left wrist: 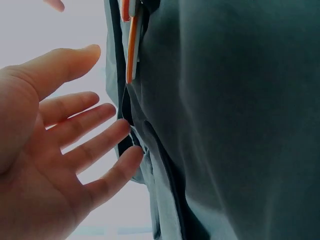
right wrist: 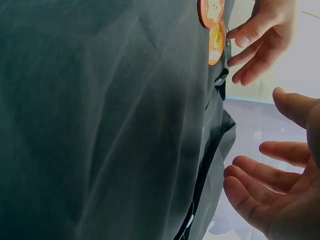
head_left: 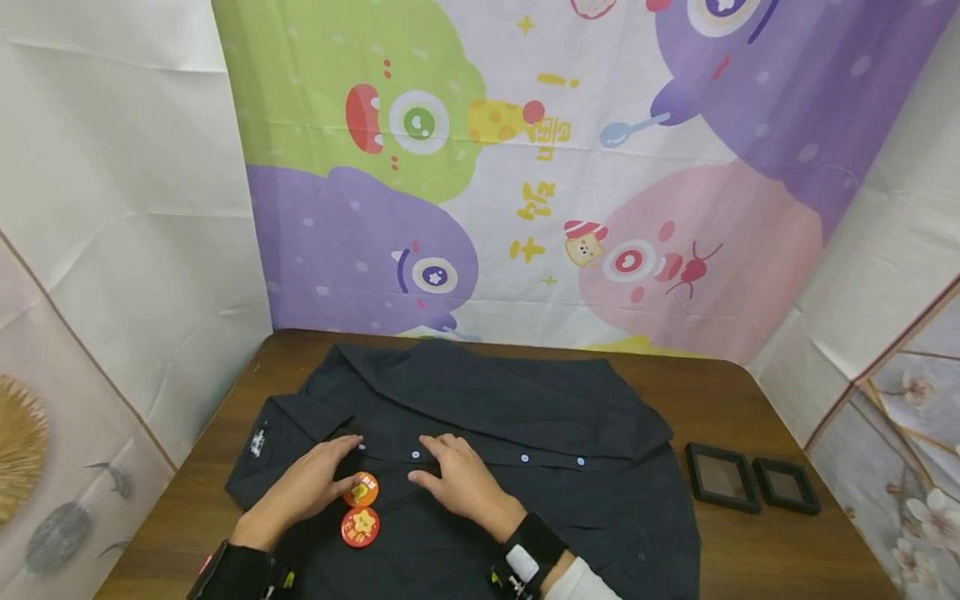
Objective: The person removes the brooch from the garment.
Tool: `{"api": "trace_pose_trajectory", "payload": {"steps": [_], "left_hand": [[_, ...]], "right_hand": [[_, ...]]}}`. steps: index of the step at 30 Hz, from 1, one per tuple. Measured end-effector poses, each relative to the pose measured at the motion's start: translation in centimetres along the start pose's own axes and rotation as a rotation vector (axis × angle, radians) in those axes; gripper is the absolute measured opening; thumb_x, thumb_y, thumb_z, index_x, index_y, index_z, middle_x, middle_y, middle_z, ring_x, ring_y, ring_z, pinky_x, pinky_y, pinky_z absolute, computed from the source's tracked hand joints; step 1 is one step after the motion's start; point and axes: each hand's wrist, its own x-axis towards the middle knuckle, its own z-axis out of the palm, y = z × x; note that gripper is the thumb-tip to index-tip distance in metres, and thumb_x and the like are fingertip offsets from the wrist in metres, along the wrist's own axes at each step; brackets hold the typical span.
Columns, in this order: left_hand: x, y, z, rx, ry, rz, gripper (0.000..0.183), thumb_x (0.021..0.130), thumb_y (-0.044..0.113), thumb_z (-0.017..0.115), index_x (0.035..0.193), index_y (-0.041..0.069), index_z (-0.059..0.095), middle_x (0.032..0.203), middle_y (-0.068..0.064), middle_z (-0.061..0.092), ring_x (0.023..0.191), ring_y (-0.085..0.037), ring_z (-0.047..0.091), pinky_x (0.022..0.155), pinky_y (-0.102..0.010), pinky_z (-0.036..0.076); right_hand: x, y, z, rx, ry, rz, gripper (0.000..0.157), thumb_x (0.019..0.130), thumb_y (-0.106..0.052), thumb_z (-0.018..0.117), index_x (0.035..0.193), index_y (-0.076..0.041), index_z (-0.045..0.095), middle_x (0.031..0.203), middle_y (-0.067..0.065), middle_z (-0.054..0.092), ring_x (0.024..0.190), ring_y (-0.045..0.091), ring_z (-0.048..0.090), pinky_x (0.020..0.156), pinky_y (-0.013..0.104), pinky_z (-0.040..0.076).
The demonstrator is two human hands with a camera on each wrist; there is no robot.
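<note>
My left hand [head_left: 309, 482] and right hand [head_left: 465, 482] were loosely spread, holding nothing, over the dark shirt [head_left: 555, 500], which lay on the worktop [head_left: 772, 550], probably so its buttons [head_left: 416, 455] and two badges [head_left: 360, 527] faced up.

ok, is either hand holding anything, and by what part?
Nothing's held: left hand and right hand are both over the black cloth button-front shirt, neither pinching any part.
</note>
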Motion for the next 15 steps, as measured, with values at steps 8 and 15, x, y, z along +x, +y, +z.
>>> {"api": "trace_pose_trajectory", "payload": {"steps": [8, 15], "left_hand": [[-0.3, 0.0, -0.2, -0.009, -0.03, -0.05, 0.052, 0.081, 0.015, 0.069, 0.127, -0.004, 0.05, 0.129, -0.024, 0.054, 0.118, -0.04, 0.048, 0.097, -0.057, 0.04], [0.0, 0.3, -0.6, -0.013, -0.031, -0.054, 0.052, 0.082, 0.013, 0.069, 0.127, -0.004, 0.05, 0.129, -0.024, 0.053, 0.119, -0.04, 0.048, 0.098, -0.058, 0.04]], "right_hand": [[0.4, -0.6, 0.9, 0.016, -0.011, -0.026, 0.057, 0.088, -0.043, 0.059, 0.131, -0.007, 0.051, 0.118, 0.008, 0.061, 0.106, 0.02, 0.054, 0.09, 0.04, 0.048], [0.8, -1.1, 1.1, 0.014, -0.028, -0.034, 0.057, 0.088, -0.044, 0.059, 0.131, -0.008, 0.051, 0.12, 0.008, 0.06, 0.108, 0.02, 0.053, 0.094, 0.04, 0.046]]}}
